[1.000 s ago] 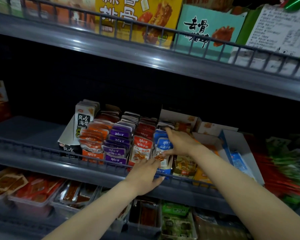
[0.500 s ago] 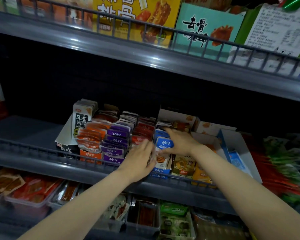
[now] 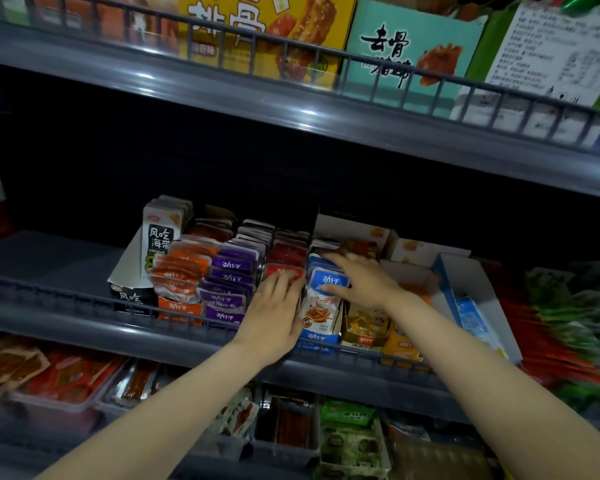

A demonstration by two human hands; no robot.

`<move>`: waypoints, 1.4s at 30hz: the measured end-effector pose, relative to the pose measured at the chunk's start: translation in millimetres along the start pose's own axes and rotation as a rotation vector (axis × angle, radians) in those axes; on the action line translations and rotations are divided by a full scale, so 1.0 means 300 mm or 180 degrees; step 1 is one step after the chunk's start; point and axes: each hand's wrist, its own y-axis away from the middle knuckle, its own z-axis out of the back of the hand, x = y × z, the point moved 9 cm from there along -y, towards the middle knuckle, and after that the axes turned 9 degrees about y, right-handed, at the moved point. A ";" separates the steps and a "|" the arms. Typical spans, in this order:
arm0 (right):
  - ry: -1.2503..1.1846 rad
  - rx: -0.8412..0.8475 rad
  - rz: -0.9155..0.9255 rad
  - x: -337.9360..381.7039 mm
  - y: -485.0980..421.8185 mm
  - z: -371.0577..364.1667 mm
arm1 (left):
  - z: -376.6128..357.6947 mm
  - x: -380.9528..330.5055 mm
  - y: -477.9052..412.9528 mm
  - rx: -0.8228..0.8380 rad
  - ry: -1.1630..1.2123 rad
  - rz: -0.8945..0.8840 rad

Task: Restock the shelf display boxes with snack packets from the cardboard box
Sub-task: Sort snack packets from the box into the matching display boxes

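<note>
**Right hand clamped on the blue packets; left hand now up on the red row**

The right hand spans the blue packets at centre frame, thumb across the front label and fingers curled over the top of the row, much as it did 1 second ago. The left hand is flat, fingers straight and close together, holding nothing. Its fingertips lie on the red packets just left of the blue ones.

The change is all on the left. 1 second ago that hand sat low at the front edge of the middle shelf, below the front red packet, whose label was in full view. It has since risen and slid inward, and now covers most of that packet.

This reads as squaring up rather than loading. Neither hand carries a fresh packet, and the cardboard box is out of view. The 4 rows left of and at centre, orange packets, purple packets, red and blue, stand upright and tightly packed, so they look about full. Right of the blue row the yellow packets sit lower. Further right, a white display box looks mostly bare, so that is probably where stock is still wanted.
</note>
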 end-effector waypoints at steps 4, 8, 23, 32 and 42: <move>0.0079 0.0063 -0.0130 -0.002 0.006 -0.003 | -0.028 0.018 -0.030 0.0282 -0.0004 0.0215; 0.0063 0.0068 -0.0093 0.006 0.013 -0.002 | -0.010 -0.005 -0.030 0.0089 0.0070 0.0152; -0.1374 0.0010 -0.0607 -0.204 0.115 0.052 | -0.067 -0.183 0.012 0.0382 0.0420 -0.0570; -0.0623 0.0563 -0.0699 -0.228 0.129 -0.074 | -0.227 -0.274 0.002 0.0917 0.0391 -0.0297; -0.0271 0.0648 -0.0126 -0.134 0.083 -0.019 | -0.239 -0.264 0.001 0.0957 0.0363 -0.0306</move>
